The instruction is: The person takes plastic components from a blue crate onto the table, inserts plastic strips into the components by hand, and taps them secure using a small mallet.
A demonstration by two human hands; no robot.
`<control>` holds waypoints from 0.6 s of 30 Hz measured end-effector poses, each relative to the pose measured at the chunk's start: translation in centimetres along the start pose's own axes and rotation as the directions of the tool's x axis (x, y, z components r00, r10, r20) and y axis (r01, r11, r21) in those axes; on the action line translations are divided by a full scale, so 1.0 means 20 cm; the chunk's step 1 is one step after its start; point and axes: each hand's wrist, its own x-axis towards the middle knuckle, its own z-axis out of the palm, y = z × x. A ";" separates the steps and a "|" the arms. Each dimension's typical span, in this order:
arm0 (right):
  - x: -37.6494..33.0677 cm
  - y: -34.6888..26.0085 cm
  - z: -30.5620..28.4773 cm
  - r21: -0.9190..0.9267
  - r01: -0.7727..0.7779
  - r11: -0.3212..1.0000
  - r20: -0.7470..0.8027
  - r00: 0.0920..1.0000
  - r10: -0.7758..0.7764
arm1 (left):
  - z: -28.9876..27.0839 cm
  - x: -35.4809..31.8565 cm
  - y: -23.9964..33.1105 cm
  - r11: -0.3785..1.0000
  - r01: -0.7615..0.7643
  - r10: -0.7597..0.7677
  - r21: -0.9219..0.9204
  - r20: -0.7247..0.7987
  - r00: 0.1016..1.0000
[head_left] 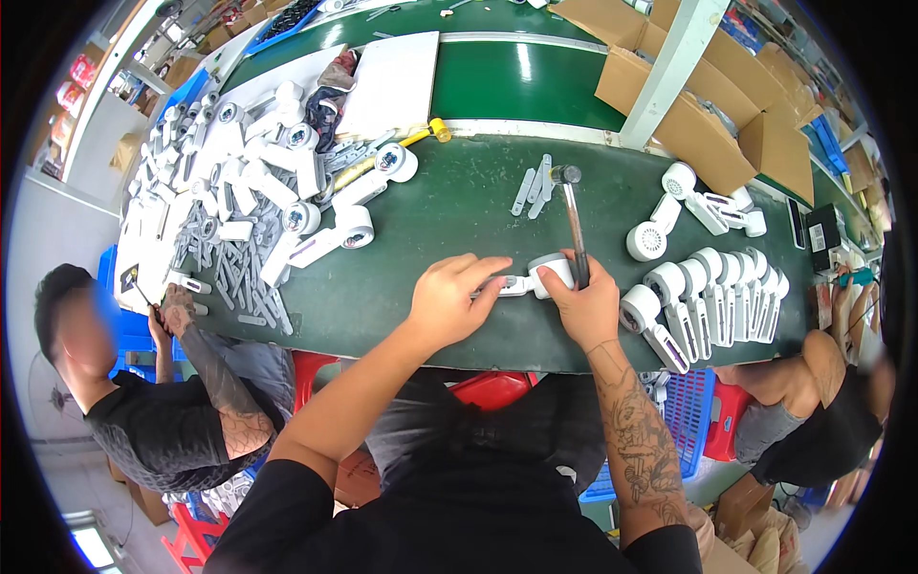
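Observation:
A white handheld fan [550,275] lies crosswise between my hands above the green table, its round head toward the right. My left hand [457,298] has thumb and fingers round the end of the fan's handle. My right hand [585,304] grips a hammer [576,222] upright, its metal head pointing away from me. The thumb of that same hand presses on the fan's round head. Several grey plastic strips [532,187] lie just beyond, left of the hammer head.
Assembled white fans [706,297] stand in a row at right, with more [660,215] behind. At left are heaps of white fan housings [258,172], grey strips [251,277] and a yellow mallet [428,132]. Cardboard boxes [698,143] stand far right by a post. People sit at both sides.

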 end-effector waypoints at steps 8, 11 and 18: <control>0.00 0.01 0.01 0.029 -0.015 0.999 0.018 1.000 0.014 | 0.05 -0.01 0.04 0.980 0.143 -0.138 -0.142 0.045 0.989; 0.00 0.00 0.00 0.006 -0.003 1.000 0.023 1.000 0.003 | 0.08 -0.02 0.00 0.999 -0.026 0.024 -0.026 -0.041 0.999; -0.03 -0.01 -0.01 0.004 0.023 1.000 0.004 1.000 -0.023 | 0.10 -0.03 -0.01 0.996 0.010 -0.011 -0.087 -0.003 1.000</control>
